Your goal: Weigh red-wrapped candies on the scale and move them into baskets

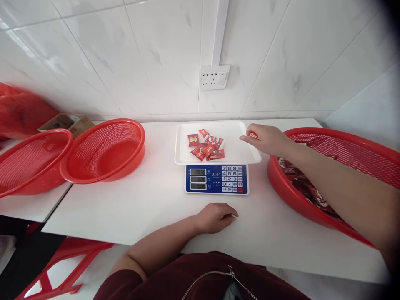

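"Which step?"
"Seemingly weighing: the right hand (264, 139) grips a red packet (253, 135) at the right edge of the scale (216, 180); other packets (210, 146) lie on its tray (233, 156)."
"Left hand (215, 218)?"
"Loosely curled, seemingly empty, before the scale."
"Next move?"
"Probably calls for release over the tray."

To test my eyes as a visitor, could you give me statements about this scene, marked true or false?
1. The right hand holds a red packet. True.
2. A hand is pressing the keypad. False: the left hand rests on the white table.
3. Red packets lie on the tray of the digital scale. True.
4. A blue basket stands at right. False: the basket there is red and holds more packets.
5. A socket is on the wall behind the scale. True.
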The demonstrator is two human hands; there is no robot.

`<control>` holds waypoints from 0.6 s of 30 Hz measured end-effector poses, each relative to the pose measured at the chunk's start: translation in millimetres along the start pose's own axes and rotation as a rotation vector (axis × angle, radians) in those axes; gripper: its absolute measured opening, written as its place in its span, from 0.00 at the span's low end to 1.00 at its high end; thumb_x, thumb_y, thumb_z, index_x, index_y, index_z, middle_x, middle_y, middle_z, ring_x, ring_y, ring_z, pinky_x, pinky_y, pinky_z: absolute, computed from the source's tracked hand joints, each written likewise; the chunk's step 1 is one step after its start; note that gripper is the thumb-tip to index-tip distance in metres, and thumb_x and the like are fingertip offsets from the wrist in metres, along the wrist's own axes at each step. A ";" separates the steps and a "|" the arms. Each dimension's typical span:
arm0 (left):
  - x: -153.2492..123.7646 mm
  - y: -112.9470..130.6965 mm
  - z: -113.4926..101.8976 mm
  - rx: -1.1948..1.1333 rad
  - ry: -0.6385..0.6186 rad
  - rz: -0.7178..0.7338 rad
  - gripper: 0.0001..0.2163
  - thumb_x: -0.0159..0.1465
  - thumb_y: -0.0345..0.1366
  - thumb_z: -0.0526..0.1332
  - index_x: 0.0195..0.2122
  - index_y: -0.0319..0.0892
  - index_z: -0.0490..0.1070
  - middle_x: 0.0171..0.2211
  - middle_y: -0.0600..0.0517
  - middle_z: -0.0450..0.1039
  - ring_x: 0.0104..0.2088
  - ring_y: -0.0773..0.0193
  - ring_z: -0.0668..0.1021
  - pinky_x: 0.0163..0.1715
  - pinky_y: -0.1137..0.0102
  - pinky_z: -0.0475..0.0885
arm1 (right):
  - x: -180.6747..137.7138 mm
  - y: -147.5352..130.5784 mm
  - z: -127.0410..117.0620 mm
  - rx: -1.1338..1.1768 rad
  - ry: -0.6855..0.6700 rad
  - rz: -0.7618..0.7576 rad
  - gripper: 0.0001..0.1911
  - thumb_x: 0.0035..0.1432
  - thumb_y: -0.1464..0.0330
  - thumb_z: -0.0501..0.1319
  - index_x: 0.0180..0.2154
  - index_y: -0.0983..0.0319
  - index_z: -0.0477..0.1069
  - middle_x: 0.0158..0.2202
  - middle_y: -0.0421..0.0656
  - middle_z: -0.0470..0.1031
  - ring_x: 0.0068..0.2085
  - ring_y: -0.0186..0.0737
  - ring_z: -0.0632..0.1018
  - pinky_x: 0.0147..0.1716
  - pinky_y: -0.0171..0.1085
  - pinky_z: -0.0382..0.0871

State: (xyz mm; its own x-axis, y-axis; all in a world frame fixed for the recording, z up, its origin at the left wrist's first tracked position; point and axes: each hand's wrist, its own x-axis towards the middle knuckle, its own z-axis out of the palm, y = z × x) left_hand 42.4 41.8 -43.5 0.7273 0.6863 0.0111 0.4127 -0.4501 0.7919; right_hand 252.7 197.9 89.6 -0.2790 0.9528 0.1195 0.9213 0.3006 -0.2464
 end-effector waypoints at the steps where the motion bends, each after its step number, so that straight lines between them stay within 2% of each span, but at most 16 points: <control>1: 0.0 0.2 -0.1 0.000 0.001 0.002 0.11 0.63 0.33 0.54 0.45 0.41 0.72 0.41 0.48 0.76 0.41 0.63 0.77 0.43 0.72 0.70 | -1.4 -2.8 -0.5 0.036 0.003 -0.006 0.15 0.56 0.55 0.52 0.30 0.59 0.64 0.26 0.42 0.72 0.27 0.40 0.71 0.26 0.36 0.60; 3: -0.1 0.6 -0.4 0.005 0.002 -0.003 0.11 0.63 0.33 0.54 0.45 0.41 0.72 0.40 0.49 0.76 0.40 0.63 0.77 0.42 0.72 0.70 | -3.7 -6.9 0.2 0.111 -0.016 -0.010 0.12 0.57 0.59 0.51 0.34 0.60 0.67 0.29 0.42 0.74 0.28 0.39 0.73 0.28 0.36 0.62; 5: -0.3 1.0 -0.8 0.018 0.002 -0.012 0.12 0.63 0.34 0.54 0.45 0.41 0.72 0.39 0.49 0.76 0.39 0.64 0.78 0.41 0.72 0.71 | -5.7 -9.9 2.8 0.158 -0.074 -0.031 0.13 0.58 0.64 0.49 0.41 0.59 0.69 0.34 0.43 0.75 0.30 0.38 0.74 0.32 0.37 0.65; 7: -0.3 1.6 -1.3 0.032 0.001 -0.017 0.12 0.63 0.34 0.54 0.45 0.42 0.72 0.39 0.49 0.76 0.38 0.64 0.78 0.40 0.72 0.71 | -7.8 -13.6 6.8 0.167 -0.136 -0.104 0.17 0.58 0.66 0.48 0.47 0.57 0.68 0.40 0.43 0.75 0.35 0.39 0.75 0.36 0.38 0.66; 10: 0.3 2.9 -2.0 0.043 0.003 -0.017 0.12 0.63 0.34 0.55 0.45 0.42 0.73 0.39 0.50 0.76 0.38 0.64 0.78 0.40 0.73 0.71 | -11.3 -23.0 14.8 0.135 -0.198 -0.259 0.19 0.59 0.64 0.50 0.50 0.55 0.67 0.46 0.43 0.74 0.42 0.42 0.75 0.41 0.39 0.65; 15: 0.2 4.9 -2.7 0.044 0.012 -0.024 0.12 0.62 0.33 0.55 0.44 0.40 0.73 0.37 0.48 0.76 0.36 0.65 0.78 0.38 0.74 0.71 | -11.3 -38.9 27.8 -0.088 -0.203 -0.371 0.18 0.62 0.65 0.47 0.48 0.55 0.70 0.44 0.43 0.73 0.38 0.41 0.75 0.33 0.37 0.64; 18: -0.6 4.4 -2.7 0.046 0.026 -0.019 0.12 0.62 0.33 0.55 0.44 0.40 0.74 0.37 0.48 0.76 0.35 0.65 0.78 0.38 0.74 0.71 | -6.5 -38.7 28.5 -0.218 -0.176 -0.339 0.19 0.62 0.68 0.44 0.44 0.56 0.72 0.40 0.44 0.74 0.36 0.42 0.75 0.28 0.36 0.61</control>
State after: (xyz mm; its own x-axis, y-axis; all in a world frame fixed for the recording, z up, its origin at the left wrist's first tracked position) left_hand 42.3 40.9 -38.4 0.7046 0.7095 0.0127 0.4514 -0.4620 0.7634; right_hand 211.1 181.2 71.0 -0.5996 0.8002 -0.0114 0.8003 0.5995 -0.0107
